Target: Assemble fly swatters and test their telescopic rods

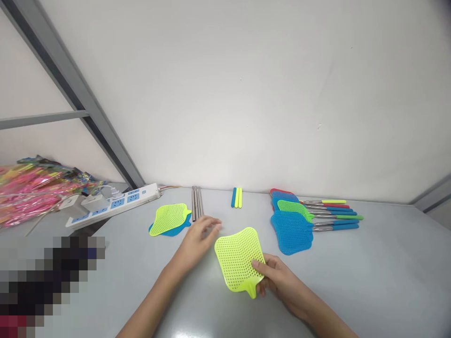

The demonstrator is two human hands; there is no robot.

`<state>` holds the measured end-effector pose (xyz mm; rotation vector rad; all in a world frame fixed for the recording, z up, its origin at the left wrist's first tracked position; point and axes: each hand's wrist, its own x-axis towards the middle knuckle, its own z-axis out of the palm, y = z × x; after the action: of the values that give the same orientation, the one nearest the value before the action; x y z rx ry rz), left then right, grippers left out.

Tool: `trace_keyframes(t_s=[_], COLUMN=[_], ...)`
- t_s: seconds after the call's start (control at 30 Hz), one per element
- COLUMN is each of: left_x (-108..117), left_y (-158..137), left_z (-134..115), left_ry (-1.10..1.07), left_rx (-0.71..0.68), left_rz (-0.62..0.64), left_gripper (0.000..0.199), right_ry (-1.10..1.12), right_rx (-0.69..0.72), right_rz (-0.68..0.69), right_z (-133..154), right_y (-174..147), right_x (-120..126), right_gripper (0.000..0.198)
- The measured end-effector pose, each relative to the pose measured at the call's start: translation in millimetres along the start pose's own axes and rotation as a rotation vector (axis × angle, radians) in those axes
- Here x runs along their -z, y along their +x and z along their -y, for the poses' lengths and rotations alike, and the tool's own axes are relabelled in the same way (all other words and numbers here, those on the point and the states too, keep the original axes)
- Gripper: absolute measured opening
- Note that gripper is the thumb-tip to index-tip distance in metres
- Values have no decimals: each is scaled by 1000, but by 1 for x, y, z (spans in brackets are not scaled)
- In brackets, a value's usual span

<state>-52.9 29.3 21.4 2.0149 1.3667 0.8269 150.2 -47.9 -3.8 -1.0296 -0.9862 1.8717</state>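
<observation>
My right hand [278, 277] grips a yellow-green fly swatter head [237, 258] by its right edge, thumb on top and fingers beneath. The perforated head is tilted, with its short socket pointing down toward me. My left hand [200, 234] is at the lower ends of several thin metal rods [197, 202]. Its thumb and fingers are apart; whether a fingertip touches a rod is unclear. Left of that hand, another yellow-green swatter head [169, 218] overlaps a blue swatter head [178, 230]. Farther back lie one blue and two yellow handle sleeves [237, 197].
At right lies a pile of assembled fly swatters [292, 232] with metal shafts and coloured handles. A white power strip [116, 204] with plugs sits at left, near pink plastic-wrapped items [38, 188]. A wall [253, 94] borders the grey table [380, 277].
</observation>
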Motion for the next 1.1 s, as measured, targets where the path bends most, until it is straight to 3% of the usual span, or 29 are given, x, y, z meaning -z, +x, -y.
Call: trace_keyframes(t_s=[0.07, 0.13, 0.3, 0.43, 0.67, 0.87, 1.0, 1.1], left_x=[6, 12, 15, 9, 11, 17, 16, 13], left_y=[3, 5, 4, 3, 1, 0, 1, 1], left_z=[15, 28, 40, 36, 25, 13, 19, 24], left_ry=[183, 356, 602, 646, 635, 587, 616, 671], left_rx=[-14, 46, 220, 222, 185, 178, 156, 231], left_rz=[-113, -141, -35, 54, -30, -63, -159, -148], left_gripper=[31, 36, 45, 44, 35, 47, 32, 27], right_ry=[54, 92, 113, 109, 103, 107, 112, 111], right_rx=[-1, -4, -4, -9, 11, 15, 15, 8], right_rz=[-36, -52, -21, -24, 8, 14, 9, 1], right_z=[0, 1, 0, -1, -2, -4, -5, -4], right_y=[1, 2, 2, 2, 2, 2, 3, 3], right_x=[1, 2, 5, 5, 7, 8, 8, 8], right_gripper=[34, 32, 28, 28, 29, 29, 28, 29])
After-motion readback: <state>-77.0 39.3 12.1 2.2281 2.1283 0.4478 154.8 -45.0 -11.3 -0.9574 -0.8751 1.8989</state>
